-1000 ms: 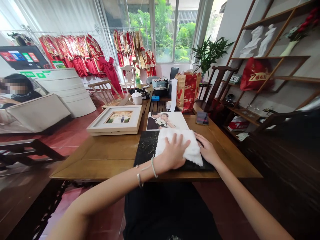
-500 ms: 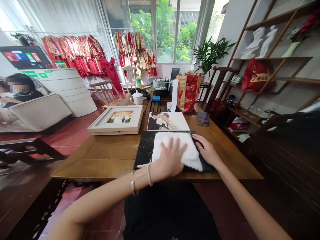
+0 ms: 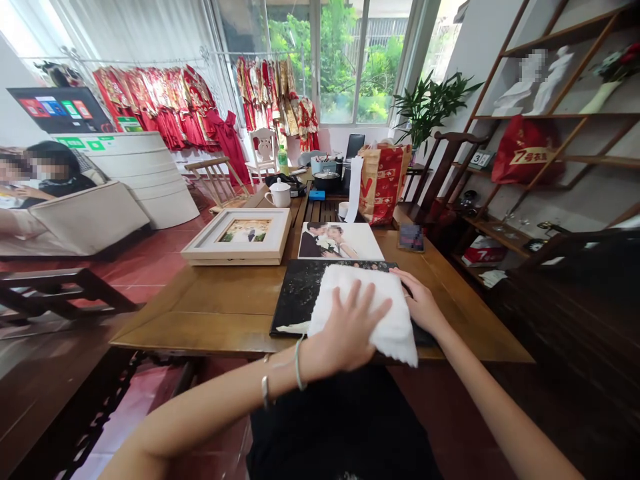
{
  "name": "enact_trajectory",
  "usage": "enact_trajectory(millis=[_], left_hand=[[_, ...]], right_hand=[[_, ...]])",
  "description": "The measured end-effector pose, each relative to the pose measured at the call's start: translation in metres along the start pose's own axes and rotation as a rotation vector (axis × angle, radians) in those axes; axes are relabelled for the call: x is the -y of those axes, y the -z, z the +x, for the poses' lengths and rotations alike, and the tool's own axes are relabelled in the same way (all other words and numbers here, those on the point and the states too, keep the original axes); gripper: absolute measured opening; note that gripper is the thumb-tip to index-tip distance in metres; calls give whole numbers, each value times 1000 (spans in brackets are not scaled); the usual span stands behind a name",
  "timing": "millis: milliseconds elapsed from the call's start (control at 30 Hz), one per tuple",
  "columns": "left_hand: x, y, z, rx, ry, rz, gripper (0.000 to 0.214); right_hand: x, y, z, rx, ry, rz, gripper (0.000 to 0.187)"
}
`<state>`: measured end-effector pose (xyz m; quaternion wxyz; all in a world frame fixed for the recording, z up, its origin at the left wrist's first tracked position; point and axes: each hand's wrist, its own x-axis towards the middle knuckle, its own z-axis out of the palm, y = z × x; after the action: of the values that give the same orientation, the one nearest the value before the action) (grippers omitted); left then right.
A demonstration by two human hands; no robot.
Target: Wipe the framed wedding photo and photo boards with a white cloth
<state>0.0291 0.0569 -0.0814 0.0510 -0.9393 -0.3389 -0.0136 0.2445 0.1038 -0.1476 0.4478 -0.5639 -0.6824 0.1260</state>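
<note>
My left hand point(image 3: 353, 327) lies flat on a white cloth point(image 3: 370, 283), its fingers spread and pressing down. Beneath the cloth is a dark photo panel point(image 3: 300, 290), with small printed faces along its top edge and a pale shape at its lower left. The cloth hides much of the panel, and one corner hangs past the table's near edge. At the panel's right side rests my right hand point(image 3: 423, 303), fingers stretched out and the thumb partly hidden by the cloth. Just beyond the panel lies a couple's wedding photo print point(image 3: 360, 240).
The wooden table point(image 3: 220, 300) also bears a white picture frame point(image 3: 205, 247) at left, a lidded white cup point(image 3: 280, 195), a red-and-brown paper bag point(image 3: 383, 183) and a small dark item point(image 3: 411, 238). Wooden shelves point(image 3: 550, 117) stand at right. People point(image 3: 55, 170) sit at far left.
My left hand and the cloth have slid toward my body and slightly right, baring more of the panel's upper part. My right hand stays at the panel's right side.
</note>
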Motion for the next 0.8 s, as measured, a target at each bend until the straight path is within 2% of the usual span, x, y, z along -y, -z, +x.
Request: enact_trajectory(millis=[100, 200, 300, 500, 600, 700, 800], left_hand=[[-19, 7, -25, 53, -19, -60, 84], [-19, 11, -28, 83, -5, -77, 82], [-1, 10, -9, 60, 47, -48, 79], [55, 1, 46, 70, 120, -6, 70], [72, -5, 59, 31, 162, -10, 67], [71, -6, 52, 24, 152, -15, 69], [54, 1, 28, 38, 87, -26, 73]], right_hand=[[-1, 0, 3, 11, 6, 0, 37], [-1, 0, 4, 10, 0, -5, 38], [0, 1, 1, 5, 1, -12, 36], [2, 5, -6, 13, -11, -55, 37], [3, 5, -7, 16, -15, -63, 37], [4, 5, -7, 10, -9, -54, 36], [4, 4, -6, 0, -2, -46, 36]])
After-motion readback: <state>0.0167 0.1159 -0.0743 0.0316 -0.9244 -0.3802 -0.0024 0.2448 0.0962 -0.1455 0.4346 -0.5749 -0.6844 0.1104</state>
